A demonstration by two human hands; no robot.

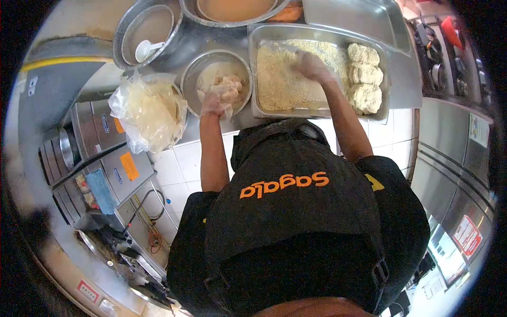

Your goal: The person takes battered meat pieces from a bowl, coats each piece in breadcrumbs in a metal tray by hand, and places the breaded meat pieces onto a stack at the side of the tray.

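Note:
My left hand (213, 104), in what looks like a clear plastic glove, grips a pale piece of raw chicken (229, 86) inside a round metal bowl (244, 63). Beside that bowl stands a deep metal tray (384, 105) holding yellowish breading crumbs (274, 84). Over the crumbs is my right hand (313, 68); motion smears its fingers, so their grip is unclear. Several crumb-coated pieces (365, 74) sit in a column along the tray's right side.
A clear plastic bag (145, 113) bulges over a container left of the bowl. Behind it, a large basin (122, 47) holds a white scoop (143, 50). Another basin (232, 22) with orange-brown contents stands at the back, near an upper-right metal tray (351, 18).

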